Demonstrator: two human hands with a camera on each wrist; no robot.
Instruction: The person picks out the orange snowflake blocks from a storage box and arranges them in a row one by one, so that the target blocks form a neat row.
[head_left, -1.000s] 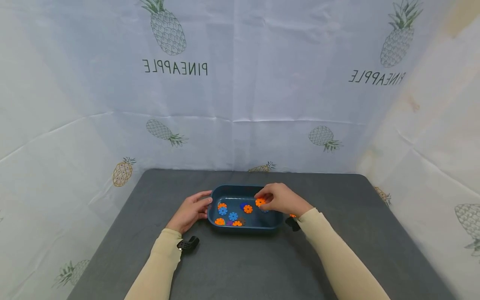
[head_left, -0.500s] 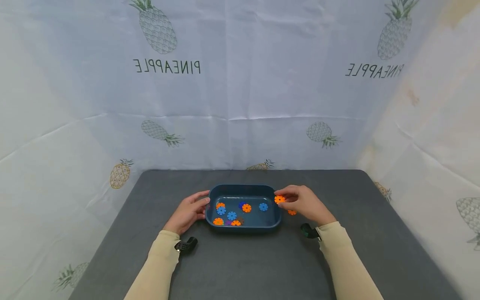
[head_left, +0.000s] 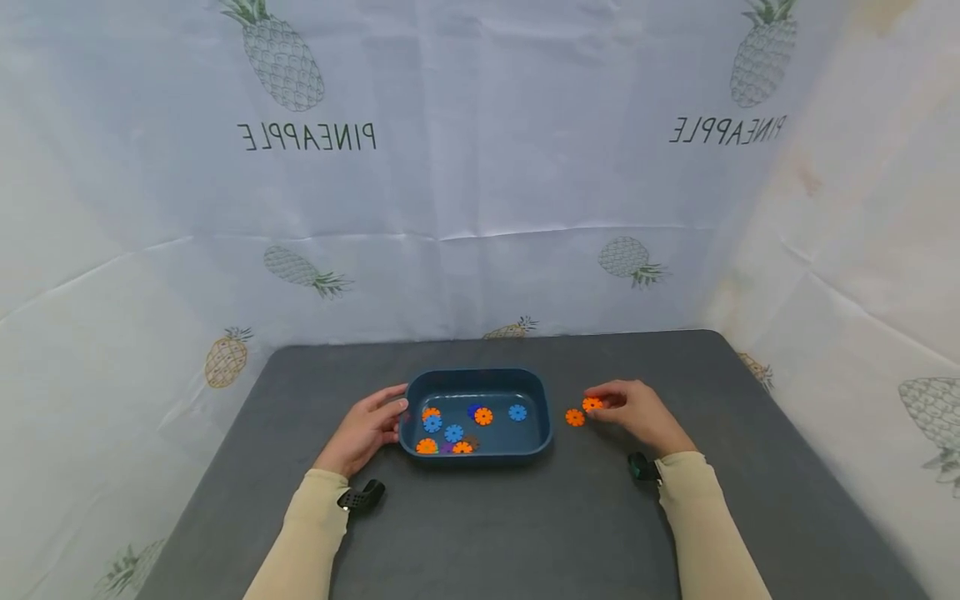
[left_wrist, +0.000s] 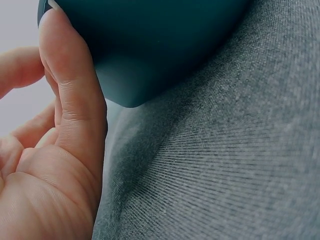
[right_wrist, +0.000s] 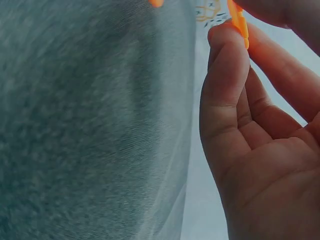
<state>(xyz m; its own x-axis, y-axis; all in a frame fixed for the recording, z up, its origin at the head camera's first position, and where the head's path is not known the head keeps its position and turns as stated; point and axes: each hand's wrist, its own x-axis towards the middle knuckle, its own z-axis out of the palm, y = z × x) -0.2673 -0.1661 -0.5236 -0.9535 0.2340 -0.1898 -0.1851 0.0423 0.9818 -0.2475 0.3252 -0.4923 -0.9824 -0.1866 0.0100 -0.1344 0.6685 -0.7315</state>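
Observation:
My right hand (head_left: 647,414) pinches an orange notched plastic disc (head_left: 592,404) between thumb and fingertips, to the right of the tray. In the right wrist view the disc (right_wrist: 241,26) shows edge-on at the fingertips. Just left of it, a second orange disc (head_left: 574,417) lies on the table. My left hand (head_left: 365,433) holds the left end of a dark blue tray (head_left: 480,458), thumb at the rim in the left wrist view. Inside the tray are several discs: a blue disc (head_left: 517,412), an orange disc (head_left: 483,417), and more discs grouped at the left.
The dark grey table (head_left: 480,533) carries the tray near its far side. Behind it hangs a pale curtain (head_left: 465,167) with pineapple prints, which also runs along both sides. A black strap (head_left: 362,497) is on the left wrist, another strap (head_left: 642,467) on the right.
My right hand has carried the orange disc from above the tray out to the right, beside the other orange disc on the table. My left hand stays at the tray's left end.

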